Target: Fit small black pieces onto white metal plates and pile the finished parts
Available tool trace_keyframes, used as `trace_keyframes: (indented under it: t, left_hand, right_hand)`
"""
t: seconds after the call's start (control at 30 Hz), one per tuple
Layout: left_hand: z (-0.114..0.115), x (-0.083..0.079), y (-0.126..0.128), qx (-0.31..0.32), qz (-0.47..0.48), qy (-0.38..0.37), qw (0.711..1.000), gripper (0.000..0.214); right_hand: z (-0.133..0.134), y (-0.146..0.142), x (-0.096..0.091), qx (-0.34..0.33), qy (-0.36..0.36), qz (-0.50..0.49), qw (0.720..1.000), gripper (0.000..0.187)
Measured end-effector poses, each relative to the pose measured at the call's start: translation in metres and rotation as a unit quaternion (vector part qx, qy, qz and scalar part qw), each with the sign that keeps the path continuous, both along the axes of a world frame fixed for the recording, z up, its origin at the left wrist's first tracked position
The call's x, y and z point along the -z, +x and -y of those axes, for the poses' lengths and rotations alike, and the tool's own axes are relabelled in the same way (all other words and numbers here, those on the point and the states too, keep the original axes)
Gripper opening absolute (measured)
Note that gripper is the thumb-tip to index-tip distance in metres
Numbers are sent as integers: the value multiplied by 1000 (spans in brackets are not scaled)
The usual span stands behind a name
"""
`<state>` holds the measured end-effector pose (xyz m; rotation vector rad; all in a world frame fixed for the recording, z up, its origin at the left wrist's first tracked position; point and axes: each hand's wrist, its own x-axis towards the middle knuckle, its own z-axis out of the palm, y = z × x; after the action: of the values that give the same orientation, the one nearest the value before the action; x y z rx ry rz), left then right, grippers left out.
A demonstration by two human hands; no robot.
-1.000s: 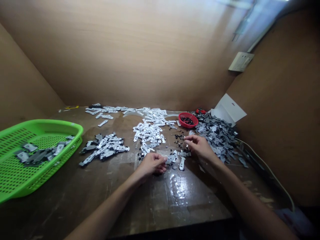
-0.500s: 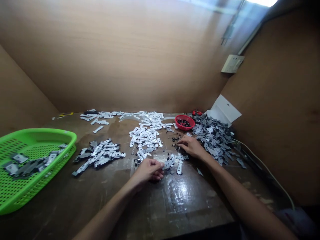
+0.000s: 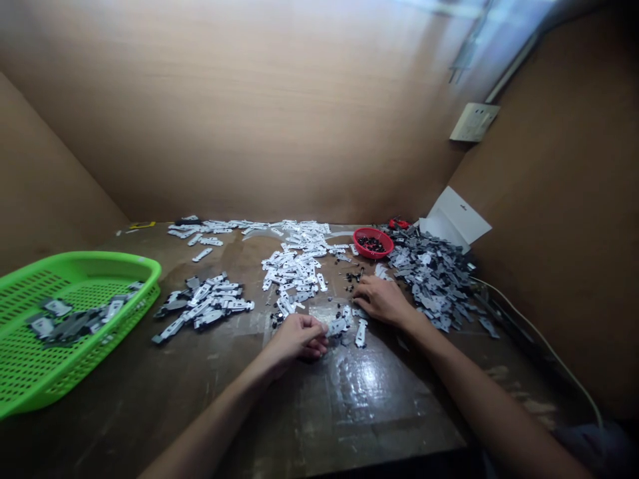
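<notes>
Left hand (image 3: 297,338) sits curled on the worn surface (image 3: 379,426), its fingers closed on a small pale metal plate (image 3: 337,326) that sticks out past the fingertips. From where I stand in the room, the head camera's view shows the right hand (image 3: 382,299) lying low and loosely curved just beside that plate, its fingertips among scattered small black parts (image 3: 353,276); whether it pinches one, I cannot tell.

Between the hands and further back spreads a heap of white metal strips (image 3: 294,269). A red plastic bowl (image 3: 372,243) holding more black parts stands just beyond the right hand, next to a large pile of grey metal plates (image 3: 432,276). Left of the white heap lies a smaller mixed batch of plates (image 3: 202,305), and further left a green plastic basket (image 3: 100,261) holds a few grey plates (image 3: 70,326). A white card (image 3: 454,219) leans against the brown panel wall (image 3: 559,199), which carries a power socket (image 3: 474,122).
</notes>
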<state>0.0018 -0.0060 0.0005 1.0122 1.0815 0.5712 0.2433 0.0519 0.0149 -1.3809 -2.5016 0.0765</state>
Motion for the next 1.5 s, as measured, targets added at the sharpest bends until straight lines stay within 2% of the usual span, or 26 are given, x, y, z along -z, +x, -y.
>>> trace_keyframes:
  t: [0.17, 0.33, 0.43, 0.6, 0.77, 0.93, 1.07, 1.13, 1.33, 1.5]
  left_hand:
    - [-1, 2, 0, -1, 0, 0, 1000, 34]
    - [-1, 4, 0, 0, -2, 0, 1000, 32]
    - [-1, 4, 0, 0, -4, -2, 1000, 32]
    - [-1, 2, 0, -2, 2, -5, 1000, 31]
    - [-1, 2, 1, -7, -3, -11, 1000, 25]
    - [0, 1, 1, -8, -9, -5, 1000, 21]
    - [1, -2, 1, -8, -7, -4, 1000, 22]
    - [1, -3, 1, -6, -6, -4, 1000, 23]
    - [1, -5, 0, 1, 4, -7, 1000, 21]
    - [1, -7, 0, -4, 2, -10, 1000, 20]
  right_hand:
    - [4, 0, -4, 1, -50, -106, 993, 11]
    - [4, 0, -1, 15, -148, -240, 959, 11]
    - [4, -2, 1, 29, -161, -278, 947, 14]
    - [6, -2, -2, 19, -115, -254, 960, 14]
    - [14, -6, -13, 10, -92, -259, 961, 16]
    - [29, -24, -21, -44, -97, -281, 954, 17]
    - [40, -40, -19, -134, -95, -239, 957, 18]
    - [43, -45, -18, -156, -84, -206, 962, 19]
    - [45, -48, -13, -171, -38, -133, 975, 19]
    - [47, -48, -13, -193, -30, -128, 972, 16]
